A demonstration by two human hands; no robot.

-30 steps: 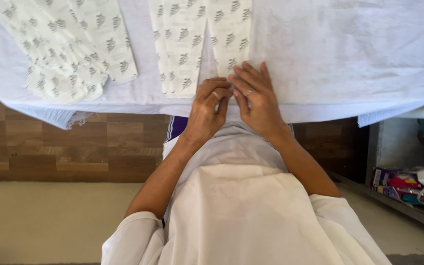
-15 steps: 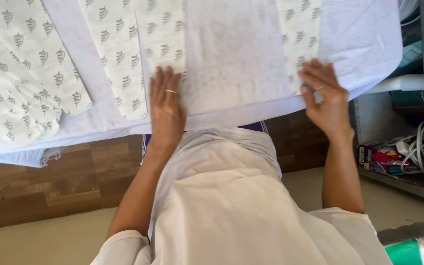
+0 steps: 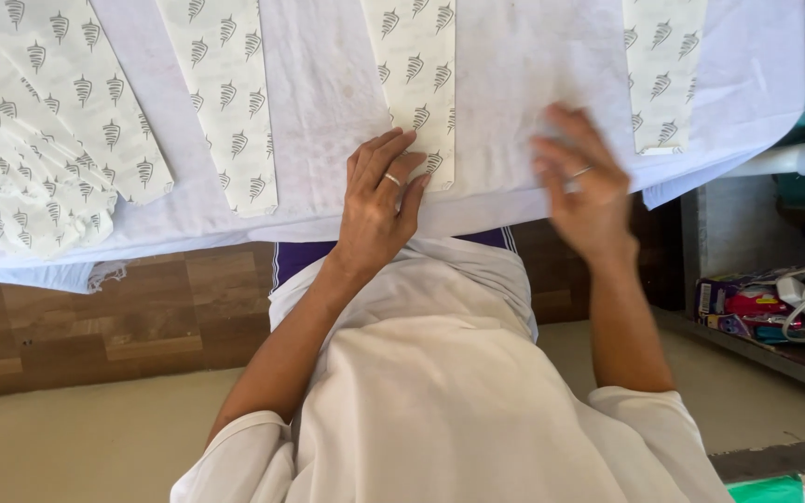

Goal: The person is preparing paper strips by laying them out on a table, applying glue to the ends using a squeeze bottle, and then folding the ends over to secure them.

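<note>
Single view only: camera sat on your head, looked steeply down past your torso. Table edge (image 3: 514, 219) ran across upper frame, close range. Your left hand (image 3: 379, 210) and right hand (image 3: 584, 186) filled centre. Floor (image 3: 76, 447) showed below.

Left hand (image 3: 379, 210) flat on printed strip (image 3: 418, 84) — right hand (image 3: 579, 186) blurred

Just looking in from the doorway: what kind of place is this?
Probably a small tailoring or garment workroom: printed fabric strips lie on a white-covered table, the left hand pressing one flat. A cluttered shelf stands beside it.
</note>
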